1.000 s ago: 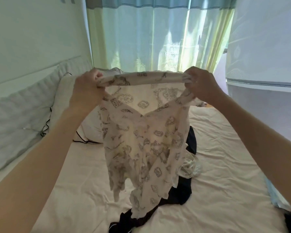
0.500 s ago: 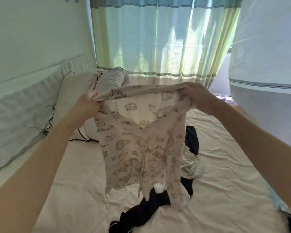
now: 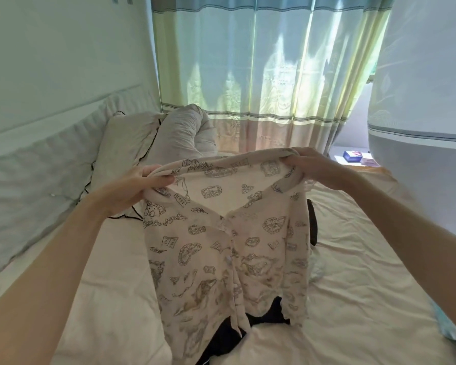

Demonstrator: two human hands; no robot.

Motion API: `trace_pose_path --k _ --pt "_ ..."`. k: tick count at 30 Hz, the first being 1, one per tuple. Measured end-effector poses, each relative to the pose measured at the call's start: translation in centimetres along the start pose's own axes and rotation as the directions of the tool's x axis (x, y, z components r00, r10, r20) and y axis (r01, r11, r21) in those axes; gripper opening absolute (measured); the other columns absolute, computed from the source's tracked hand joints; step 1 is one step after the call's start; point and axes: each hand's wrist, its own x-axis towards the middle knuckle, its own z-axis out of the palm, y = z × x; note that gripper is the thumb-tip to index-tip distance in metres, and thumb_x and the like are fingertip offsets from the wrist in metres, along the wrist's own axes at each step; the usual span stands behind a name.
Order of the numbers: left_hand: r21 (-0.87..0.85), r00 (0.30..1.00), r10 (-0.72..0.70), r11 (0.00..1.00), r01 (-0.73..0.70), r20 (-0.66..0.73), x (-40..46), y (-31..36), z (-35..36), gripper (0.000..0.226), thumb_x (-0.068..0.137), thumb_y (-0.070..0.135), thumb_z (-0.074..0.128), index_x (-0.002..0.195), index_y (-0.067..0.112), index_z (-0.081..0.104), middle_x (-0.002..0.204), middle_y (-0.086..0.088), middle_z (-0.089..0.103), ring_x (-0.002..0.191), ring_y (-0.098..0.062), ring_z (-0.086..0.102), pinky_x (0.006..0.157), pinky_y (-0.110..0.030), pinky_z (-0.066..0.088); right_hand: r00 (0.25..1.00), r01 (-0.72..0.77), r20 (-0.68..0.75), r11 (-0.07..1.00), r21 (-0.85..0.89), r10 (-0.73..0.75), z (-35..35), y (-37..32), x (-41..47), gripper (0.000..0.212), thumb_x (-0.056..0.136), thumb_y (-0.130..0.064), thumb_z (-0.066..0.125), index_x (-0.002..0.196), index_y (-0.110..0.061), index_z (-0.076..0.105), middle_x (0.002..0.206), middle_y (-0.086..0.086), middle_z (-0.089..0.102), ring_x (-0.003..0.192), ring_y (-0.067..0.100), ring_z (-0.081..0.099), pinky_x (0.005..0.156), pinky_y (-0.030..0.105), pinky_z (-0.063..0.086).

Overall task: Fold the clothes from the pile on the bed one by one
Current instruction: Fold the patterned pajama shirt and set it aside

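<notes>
A cream shirt [image 3: 221, 248] printed with dark line drawings hangs spread between my hands over the bed [image 3: 366, 272]. My left hand [image 3: 140, 185] grips its left shoulder and my right hand [image 3: 313, 164] grips its right shoulder. The buttoned front faces me and the hem drapes onto the sheet. Under and behind the shirt lies the pile: dark clothing [image 3: 227, 335] and a bit of pale fabric [image 3: 317, 270], mostly hidden by the shirt.
Pillows [image 3: 132, 143] and a padded headboard [image 3: 37, 175] line the left side. A curtain [image 3: 261, 75] hangs behind the bed. A white net drape [image 3: 427, 114] hangs on the right, with a small blue box [image 3: 352, 155] beyond.
Both hands have lowered the shirt from chest height toward the bed, and its hem now rests on the sheet and the dark clothing.
</notes>
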Motion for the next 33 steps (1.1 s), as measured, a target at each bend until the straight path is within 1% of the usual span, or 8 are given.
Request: trace_pose_path --k 7,16,18,20,21,25,29,33 --pt "-0.112 0.989 0.027 0.994 -0.011 0.148 -1.2 0.8 -0.9 0.072 0.043 0.046 0.091 0.109 0.023 0.071 0.109 -0.009 0.067 0.093 -0.018 0.066 0.077 -0.026 0.055 0.996 -0.067 0.074 0.941 0.331 0.046 0.7 1.1 0.1 0.020 0.098 -0.026 0.047 0.092 -0.018 0.065 0.073 -0.007 0.073 0.065 0.007 0.068 0.060 0.019 0.056" --pt "0.042 0.997 0.048 0.998 -0.051 0.058 -2.7 1.0 -2.5 0.075 0.044 0.052 0.089 0.107 0.017 0.072 0.115 -0.016 0.066 0.098 -0.021 0.065 0.077 -0.026 0.055 0.916 -0.157 0.398 0.875 0.457 -0.043 0.7 1.1 0.1 0.030 0.084 -0.021 0.056 0.112 -0.013 0.061 0.104 0.000 0.072 0.095 0.015 0.068 0.076 0.021 0.055" --pt "0.103 0.998 0.067 0.992 -0.067 0.001 -2.8 0.8 -2.1 0.073 0.040 0.059 0.087 0.102 0.024 0.073 0.106 -0.010 0.071 0.091 -0.017 0.069 0.070 -0.021 0.055 0.908 -0.200 0.416 0.828 0.524 -0.043 0.7 1.2 0.1 0.026 0.086 -0.016 0.054 0.111 -0.020 0.060 0.101 -0.002 0.070 0.088 0.000 0.066 0.074 0.013 0.051" --pt "0.155 0.993 0.098 0.984 -0.086 -0.071 -2.8 0.5 -1.8 0.070 0.037 0.069 0.082 0.095 0.030 0.075 0.096 -0.005 0.074 0.085 -0.015 0.070 0.067 -0.020 0.056 0.949 -0.301 0.270 0.733 0.609 0.165 0.0 0.9 0.1 0.040 0.086 -0.006 0.061 0.109 -0.038 0.056 0.103 -0.009 0.056 0.082 -0.027 0.049 0.075 -0.004 0.036" --pt "0.153 0.986 0.124 0.982 -0.107 -0.109 -2.8 0.2 -1.8 0.069 0.036 0.073 0.080 0.090 0.030 0.076 0.091 -0.004 0.074 0.079 -0.014 0.070 0.065 -0.020 0.056 0.967 -0.231 0.220 0.799 0.555 0.126 -0.2 1.6 0.0 0.044 0.082 -0.005 0.063 0.110 -0.038 0.058 0.103 -0.007 0.050 0.086 -0.031 0.042 0.078 -0.006 0.030" --pt "0.068 0.937 0.228 0.974 -0.217 -0.265 -2.6 -0.4 -1.1 0.063 0.044 0.076 0.075 0.084 0.027 0.073 0.080 -0.001 0.073 0.064 -0.012 0.066 0.055 -0.020 0.054 0.813 -0.264 0.498 0.572 0.776 -0.301 0.7 2.5 -0.7 0.044 0.076 -0.016 0.067 0.120 -0.010 0.065 0.114 0.011 0.061 0.099 0.018 0.061 0.085 0.028 0.052" --pt "-0.098 0.905 0.229 0.955 -0.281 -0.358 -2.5 -0.6 0.0 0.053 0.044 0.069 0.079 0.078 0.030 0.073 0.073 0.004 0.072 0.060 -0.009 0.066 0.053 -0.020 0.054 0.852 -0.148 0.431 0.653 0.742 -0.296 1.6 2.9 -0.5 0.045 0.088 0.000 0.051 0.132 -0.009 0.053 0.121 0.014 0.062 0.101 0.025 0.063 0.083 0.036 0.055" --pt "-0.328 0.868 0.136 0.889 -0.320 -0.477 -2.6 -0.5 0.4 0.022 0.066 0.044 0.076 0.076 0.026 0.071 0.072 0.006 0.072 0.063 -0.008 0.067 0.056 -0.021 0.055 0.905 -0.100 0.331 0.621 0.777 -0.268 2.3 3.2 -0.1 0.056 0.072 -0.005 0.070 0.126 -0.009 0.057 0.123 0.016 0.062 0.104 0.030 0.063 0.082 0.039 0.056"
